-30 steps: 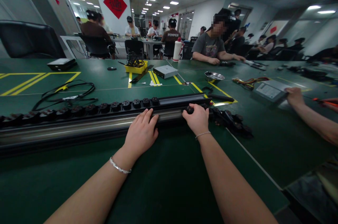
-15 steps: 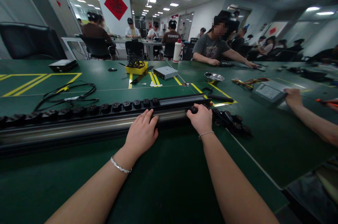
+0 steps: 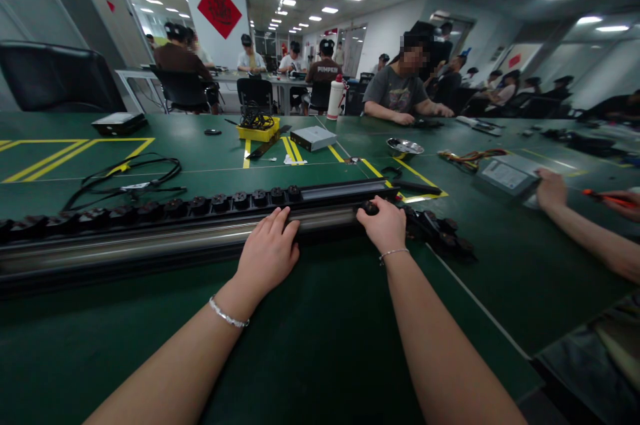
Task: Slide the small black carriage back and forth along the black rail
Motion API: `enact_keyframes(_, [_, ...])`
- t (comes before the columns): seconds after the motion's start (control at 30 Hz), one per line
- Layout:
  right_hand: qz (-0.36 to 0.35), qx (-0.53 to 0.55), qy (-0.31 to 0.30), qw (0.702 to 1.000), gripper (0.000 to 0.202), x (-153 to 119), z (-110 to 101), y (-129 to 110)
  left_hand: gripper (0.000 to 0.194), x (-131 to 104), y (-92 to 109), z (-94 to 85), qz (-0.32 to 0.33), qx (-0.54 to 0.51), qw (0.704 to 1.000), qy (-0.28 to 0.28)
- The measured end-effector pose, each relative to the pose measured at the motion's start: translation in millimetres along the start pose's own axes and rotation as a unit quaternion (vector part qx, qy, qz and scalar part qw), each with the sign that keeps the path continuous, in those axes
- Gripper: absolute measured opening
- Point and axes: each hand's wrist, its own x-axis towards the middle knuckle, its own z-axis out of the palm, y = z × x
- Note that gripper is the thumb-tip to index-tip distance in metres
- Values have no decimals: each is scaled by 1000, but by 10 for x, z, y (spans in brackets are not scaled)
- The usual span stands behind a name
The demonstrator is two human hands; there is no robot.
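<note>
A long dark rail with a shiny channel lies across the green table in front of me. My left hand rests on its front edge, fingers stretched over the channel, thumb apart. Near the rail's right end, my right hand grips a small round black socket module at the channel; its underside is hidden. Behind lies a second black rail, carrying a row of round black socket modules. More black modules lie in a cluster to the right of my right hand.
A black cable is coiled behind the rails at left. Farther back are a yellow bin, a grey box and a metal bowl. At right, a co-worker's hand holds a power supply unit.
My right hand has shifted slightly right along the channel with the module. My left hand has stayed put. The co-worker across the table has drawn an outstretched arm back.
</note>
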Motion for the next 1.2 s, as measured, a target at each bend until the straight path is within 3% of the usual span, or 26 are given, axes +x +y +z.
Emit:
enact_keyframes(0.27, [18,-17,0,1000,35,35,-13,38,39,-5,-7,2,3,13,1000,-2])
enact_keyframes(0.83, [-24,21,22,999,26,60,-11,141,40,2,1,13,-4,-9,1000,7])
enact_keyframes(1.2, [30,14,-3,999,29,110,-123,200,38,9,8,-4,-5,-11,1000,8])
